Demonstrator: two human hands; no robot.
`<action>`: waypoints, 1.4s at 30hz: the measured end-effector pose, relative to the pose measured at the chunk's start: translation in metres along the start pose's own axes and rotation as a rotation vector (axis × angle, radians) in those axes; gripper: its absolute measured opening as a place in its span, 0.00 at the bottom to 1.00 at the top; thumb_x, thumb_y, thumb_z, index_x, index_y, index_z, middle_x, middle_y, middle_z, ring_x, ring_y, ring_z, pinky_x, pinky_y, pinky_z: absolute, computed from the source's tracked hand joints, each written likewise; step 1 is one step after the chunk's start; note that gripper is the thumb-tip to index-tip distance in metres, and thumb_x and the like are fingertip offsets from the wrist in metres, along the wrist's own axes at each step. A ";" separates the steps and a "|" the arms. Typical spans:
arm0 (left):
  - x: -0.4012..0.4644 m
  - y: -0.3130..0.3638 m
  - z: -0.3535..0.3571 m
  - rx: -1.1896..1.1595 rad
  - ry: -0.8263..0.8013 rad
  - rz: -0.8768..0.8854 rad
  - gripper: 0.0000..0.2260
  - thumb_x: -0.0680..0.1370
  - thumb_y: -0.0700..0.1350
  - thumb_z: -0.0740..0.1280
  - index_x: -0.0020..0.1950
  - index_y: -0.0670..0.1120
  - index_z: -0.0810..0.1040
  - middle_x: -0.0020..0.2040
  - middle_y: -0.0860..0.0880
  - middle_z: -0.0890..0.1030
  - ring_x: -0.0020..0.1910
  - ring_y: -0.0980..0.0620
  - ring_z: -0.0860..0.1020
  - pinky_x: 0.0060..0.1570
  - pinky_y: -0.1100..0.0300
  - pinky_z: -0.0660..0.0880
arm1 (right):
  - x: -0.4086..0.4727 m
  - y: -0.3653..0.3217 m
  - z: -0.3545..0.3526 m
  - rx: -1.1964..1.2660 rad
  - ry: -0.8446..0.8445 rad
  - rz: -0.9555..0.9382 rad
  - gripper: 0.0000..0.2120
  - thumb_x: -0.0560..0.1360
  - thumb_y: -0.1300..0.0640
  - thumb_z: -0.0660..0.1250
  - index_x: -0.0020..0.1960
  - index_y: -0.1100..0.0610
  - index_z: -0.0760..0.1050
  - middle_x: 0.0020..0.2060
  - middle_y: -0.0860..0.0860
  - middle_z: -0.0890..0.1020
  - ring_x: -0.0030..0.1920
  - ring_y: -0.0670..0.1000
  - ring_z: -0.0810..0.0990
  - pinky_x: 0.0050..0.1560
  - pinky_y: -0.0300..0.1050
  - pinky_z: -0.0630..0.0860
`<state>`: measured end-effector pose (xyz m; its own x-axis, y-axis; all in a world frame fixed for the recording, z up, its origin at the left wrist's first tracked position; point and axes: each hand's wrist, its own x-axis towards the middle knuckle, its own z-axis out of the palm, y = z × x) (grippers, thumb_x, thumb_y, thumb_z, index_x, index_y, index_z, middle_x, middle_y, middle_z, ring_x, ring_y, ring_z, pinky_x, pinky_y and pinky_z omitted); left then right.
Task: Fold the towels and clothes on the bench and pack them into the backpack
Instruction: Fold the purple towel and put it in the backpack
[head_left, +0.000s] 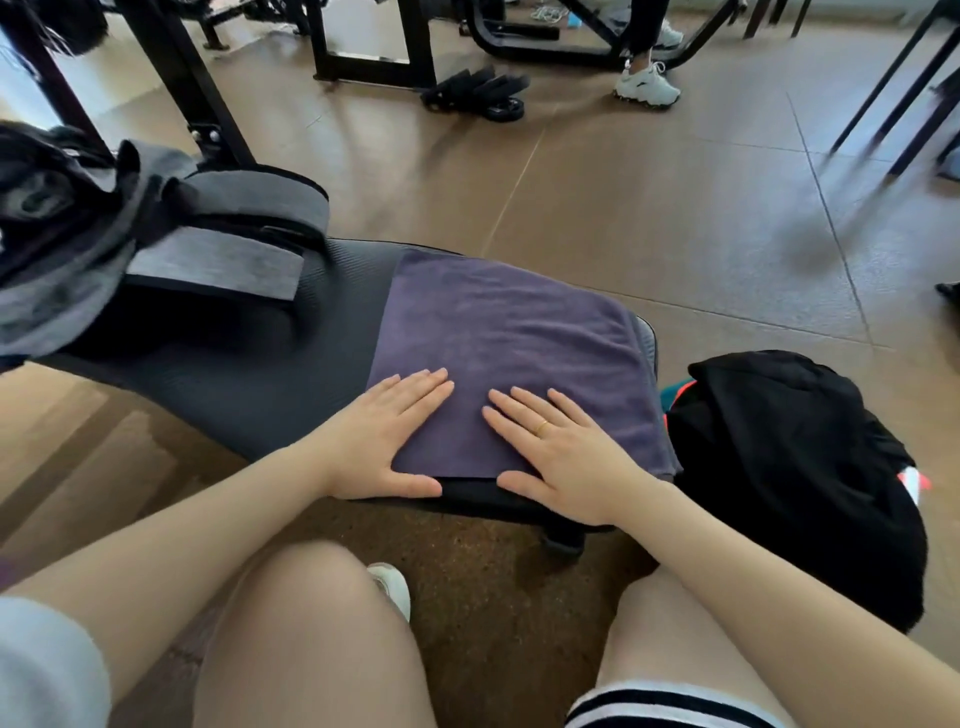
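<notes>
Head view, fingers: straight and spread on both hands, gripping nothing, laid flat on purple cloth.
Left hand (387, 434): lower centre of frame, palm down on the near left corner of the purple towel (511, 343), thumb stretched along the near edge of the bench (249, 384).
Right hand (556, 449): just right of the left hand, palm down on the towel's near edge, gold ring (541, 427) on one finger, thumb reaching onto the bench rim.
Purple towel: centre of frame, folded to a rough square, lying flat on the right end of the bench, its right edge draped over the bench end.
Bench: black padded top, running from centre left to centre right of frame.
Grey backpack (156, 244): upper left of frame, resting on the far left part of the bench, grey straps lying toward the towel, well apart from it.
Black garment (795, 467): right of frame, bunched beside the bench end, red and white trim showing at its edges.
Knees (311, 623): bottom of frame, bare, either side of a white shoe (392, 584) on brown flooring.
Background: upper frame, black equipment frames (374, 47), a second person's white trainer (647, 83) at top right of centre.
</notes>
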<state>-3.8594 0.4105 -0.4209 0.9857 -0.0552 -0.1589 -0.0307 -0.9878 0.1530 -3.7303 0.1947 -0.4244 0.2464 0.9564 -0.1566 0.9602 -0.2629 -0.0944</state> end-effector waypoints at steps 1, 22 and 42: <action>-0.002 -0.001 0.000 -0.013 0.018 0.015 0.52 0.61 0.79 0.45 0.76 0.50 0.45 0.73 0.57 0.40 0.73 0.60 0.40 0.71 0.64 0.36 | -0.003 0.005 0.001 -0.011 -0.002 0.008 0.37 0.70 0.33 0.33 0.76 0.47 0.40 0.75 0.44 0.41 0.75 0.46 0.39 0.71 0.45 0.32; -0.011 -0.014 -0.007 -0.417 0.482 -0.167 0.20 0.72 0.35 0.69 0.51 0.59 0.68 0.43 0.66 0.78 0.39 0.59 0.76 0.42 0.66 0.71 | -0.045 0.084 -0.015 0.206 0.380 0.248 0.16 0.68 0.68 0.65 0.54 0.57 0.74 0.43 0.52 0.80 0.43 0.56 0.80 0.45 0.49 0.76; 0.051 -0.049 -0.062 -0.744 0.705 -0.304 0.14 0.77 0.37 0.64 0.41 0.57 0.74 0.39 0.58 0.78 0.39 0.63 0.74 0.47 0.67 0.69 | -0.004 0.108 -0.035 1.138 0.751 0.583 0.12 0.75 0.64 0.66 0.36 0.53 0.76 0.25 0.39 0.77 0.28 0.37 0.71 0.29 0.30 0.65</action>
<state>-3.7971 0.4652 -0.3760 0.8154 0.5108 0.2725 0.1067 -0.5952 0.7965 -3.6229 0.1668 -0.3996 0.9005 0.4310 0.0572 0.1755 -0.2400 -0.9548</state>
